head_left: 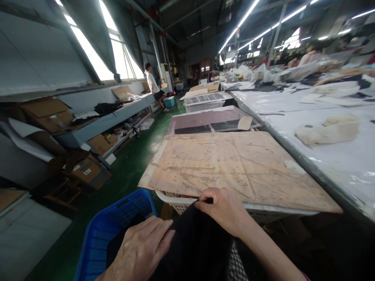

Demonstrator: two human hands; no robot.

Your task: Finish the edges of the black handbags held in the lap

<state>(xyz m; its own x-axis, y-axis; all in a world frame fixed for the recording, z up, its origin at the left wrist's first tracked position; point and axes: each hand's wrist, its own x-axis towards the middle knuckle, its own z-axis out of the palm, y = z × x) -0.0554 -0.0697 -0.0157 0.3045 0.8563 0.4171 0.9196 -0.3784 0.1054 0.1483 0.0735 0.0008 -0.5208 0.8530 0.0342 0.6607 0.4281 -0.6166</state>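
Observation:
A piece of black fabric (193, 246) hangs in front of me at the bottom middle, one corner raised. My right hand (224, 208) pinches that upper corner between thumb and fingers, close to the front edge of a worn tan board (211, 164). Lower down on the left, my left hand (143, 244) lies against the fabric's left side, its fingers stretched out and near one another. More dark material sits in the blue plastic basket (92, 234) behind the left hand. The lower part of the fabric blends into shadow.
The board rests on a white plastic basket (172, 201). On the right runs a long white table (322, 156) with fabric pieces. Cardboard boxes (90, 169) stand left, beside a green floor aisle (129, 152). A person (152, 84) is by the left bench farther back.

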